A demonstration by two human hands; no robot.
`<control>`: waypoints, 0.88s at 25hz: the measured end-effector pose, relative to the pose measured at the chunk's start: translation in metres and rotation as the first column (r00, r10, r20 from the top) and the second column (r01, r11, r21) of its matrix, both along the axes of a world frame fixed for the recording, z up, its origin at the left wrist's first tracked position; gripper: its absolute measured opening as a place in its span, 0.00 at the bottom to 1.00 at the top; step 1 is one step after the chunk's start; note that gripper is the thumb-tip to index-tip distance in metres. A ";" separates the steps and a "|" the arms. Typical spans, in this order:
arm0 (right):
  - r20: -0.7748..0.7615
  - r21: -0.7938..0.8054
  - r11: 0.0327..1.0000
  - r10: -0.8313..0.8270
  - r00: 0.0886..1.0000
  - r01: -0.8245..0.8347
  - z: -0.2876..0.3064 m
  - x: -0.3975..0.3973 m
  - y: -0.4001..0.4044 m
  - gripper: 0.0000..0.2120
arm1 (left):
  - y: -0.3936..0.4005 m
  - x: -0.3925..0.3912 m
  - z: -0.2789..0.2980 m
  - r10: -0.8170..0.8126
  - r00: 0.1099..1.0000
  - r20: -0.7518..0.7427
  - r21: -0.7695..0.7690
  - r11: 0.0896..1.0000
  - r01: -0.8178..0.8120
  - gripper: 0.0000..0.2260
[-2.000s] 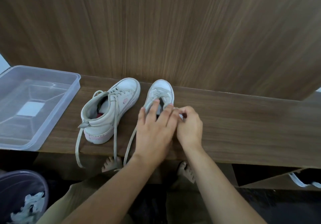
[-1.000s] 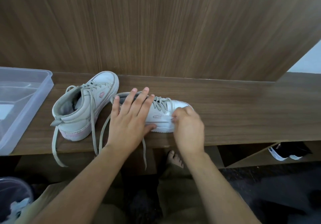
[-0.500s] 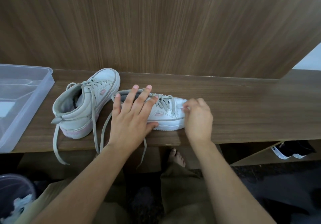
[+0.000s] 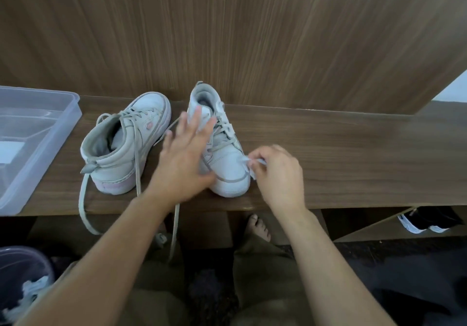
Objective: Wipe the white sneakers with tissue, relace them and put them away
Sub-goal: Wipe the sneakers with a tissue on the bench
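Note:
Two white sneakers stand on a wooden shelf. The left sneaker points its toe toward the back wall, and its loose laces hang over the shelf's front edge. The right sneaker has its toe toward me and its heel near the wall. My left hand lies with spread fingers against that sneaker's left side. My right hand pinches a small crumpled white tissue against the toe's right side.
A clear plastic box sits at the shelf's left end. A dark bin holding crumpled tissue stands on the floor at lower left. A black-and-white shoe lies in the lower compartment at right. My bare foot shows under the shelf.
The right sneaker has turned from lying sideways with its toe to the right to toe toward me. My left hand stayed on it; my right hand with the tissue followed the toe.

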State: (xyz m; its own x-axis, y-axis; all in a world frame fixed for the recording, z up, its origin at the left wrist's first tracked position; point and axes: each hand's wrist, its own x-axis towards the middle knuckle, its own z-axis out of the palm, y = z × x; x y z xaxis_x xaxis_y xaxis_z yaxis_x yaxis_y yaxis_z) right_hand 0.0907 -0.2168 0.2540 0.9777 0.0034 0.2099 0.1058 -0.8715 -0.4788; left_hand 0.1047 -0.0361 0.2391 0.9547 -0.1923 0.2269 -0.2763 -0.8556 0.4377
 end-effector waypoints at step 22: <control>0.087 0.021 0.993 0.112 0.990 -0.115 -0.017 0.001 0.057 0.02 | -0.016 -0.013 -0.029 0.049 0.973 -0.225 -0.154 0.984 -0.085 0.60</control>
State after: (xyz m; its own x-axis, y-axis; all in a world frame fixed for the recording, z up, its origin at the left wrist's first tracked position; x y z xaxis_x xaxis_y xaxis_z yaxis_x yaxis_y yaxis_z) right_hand 0.0920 -0.1593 0.2371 0.9499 0.1066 0.2939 0.2446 -0.8389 -0.4863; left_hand 0.0912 -0.0522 0.2097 0.9940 -0.1040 0.0326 -0.1020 -0.7819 0.6151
